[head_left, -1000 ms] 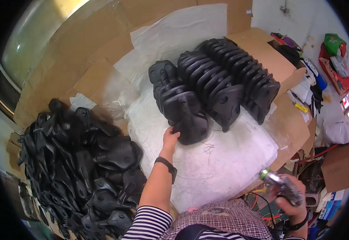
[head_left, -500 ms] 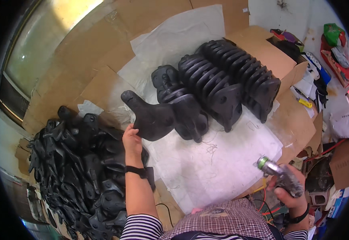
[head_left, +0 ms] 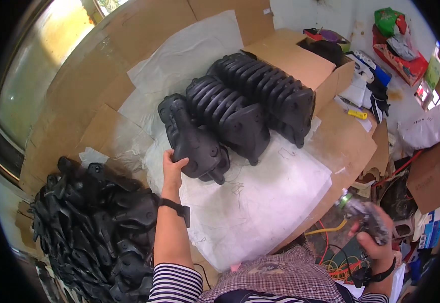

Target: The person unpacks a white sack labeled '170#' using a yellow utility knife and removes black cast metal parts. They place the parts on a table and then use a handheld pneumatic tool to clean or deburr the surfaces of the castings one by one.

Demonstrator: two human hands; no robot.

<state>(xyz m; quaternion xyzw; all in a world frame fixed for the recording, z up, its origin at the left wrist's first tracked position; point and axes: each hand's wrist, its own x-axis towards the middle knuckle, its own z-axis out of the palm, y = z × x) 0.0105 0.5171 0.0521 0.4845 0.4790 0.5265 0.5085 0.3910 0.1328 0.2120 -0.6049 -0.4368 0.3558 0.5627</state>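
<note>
My left hand [head_left: 171, 170] grips the lower left edge of a black moulded part [head_left: 197, 146], thumb on its face. The part is broad with a narrower arm and rests against the nearest, shortest row of similar parts. Beside it stand a middle row [head_left: 235, 113] and a longer far row [head_left: 280, 83], their pieces packed upright one behind another. A white sheet [head_left: 260, 212] lies beneath them. At the right, my right hand [head_left: 380, 245] is wrapped round a dark handheld tool [head_left: 366, 214] covered in clear plastic, with a green ring near its nose. The tool is held clear of the parts.
A large heap of loose black parts [head_left: 94, 227] fills the lower left. Cardboard [head_left: 94, 70] lines the back. An open box [head_left: 326, 63] stands behind the rows. A yellow-handled cutter [head_left: 356, 114] lies at right, near cluttered bags. Cables [head_left: 341, 267] hang by my right arm.
The part in my left hand has come up against the nearest row and turned to line up with it. My right hand still holds the tool. The whole view has shifted.
</note>
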